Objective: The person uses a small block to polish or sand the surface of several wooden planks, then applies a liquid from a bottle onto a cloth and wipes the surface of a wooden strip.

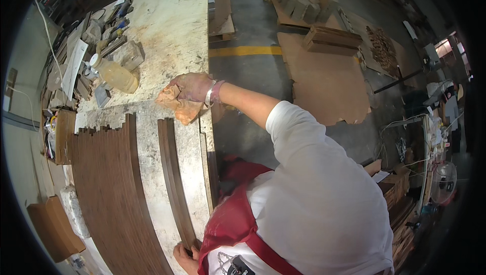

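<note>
A single dark brown wooden strip lies lengthwise on the pale, stained workbench. At its near end, my left hand grips it, partly hidden by the red apron. My right hand is beyond the strip's far end, fingers closed on a crumpled, orange-brown stained cloth. That hand looks purplish, perhaps in a thin glove, with a whitish band at the wrist. Left of the strip, many similar brown strips lie side by side. A capped bottle of yellowish liquid leans on the bench beyond them.
Tools and scraps clutter the bench's far left, near a clear plastic-looking block. A cardboard box stands at the left edge. Right of the bench, cardboard covers the floor beneath stacked brown boards; a fan stands far right.
</note>
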